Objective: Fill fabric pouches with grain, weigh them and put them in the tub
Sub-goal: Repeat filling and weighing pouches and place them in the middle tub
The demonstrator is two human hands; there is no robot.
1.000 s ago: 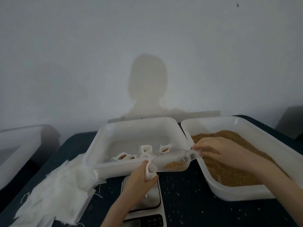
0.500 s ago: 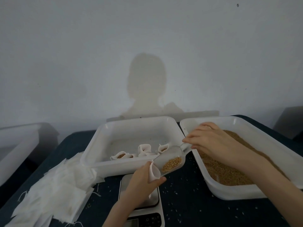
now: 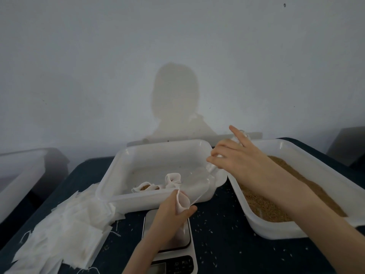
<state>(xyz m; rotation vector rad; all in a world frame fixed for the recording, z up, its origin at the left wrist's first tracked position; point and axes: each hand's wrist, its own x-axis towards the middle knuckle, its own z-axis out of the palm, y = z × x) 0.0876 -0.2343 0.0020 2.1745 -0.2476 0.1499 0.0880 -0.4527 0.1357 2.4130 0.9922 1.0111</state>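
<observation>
Pouch [image 3: 182,202]: white fabric, mouth open and upward, pinched by left hand [image 3: 169,218] directly above scale [image 3: 173,254]. Scoop [image 3: 199,186]: clear plastic, tilted steeply, lip at pouch mouth, handle gripped by right hand [image 3: 237,161], index finger extended. Grain inside scoop not discernible. Tub [image 3: 126,161]: white, just behind pouch, containing filled pouches [image 3: 158,184] near front wall. Grain tray [image 3: 316,167]: right of tub, holding brown grain [image 3: 262,206]. Stack of empty pouches [image 3: 59,234]: left of scale, touching tub corner. Worktop [image 3: 227,244]: dark, scattered with loose grains. Second white container [image 3: 19,175]: far left, partly cropped.
</observation>
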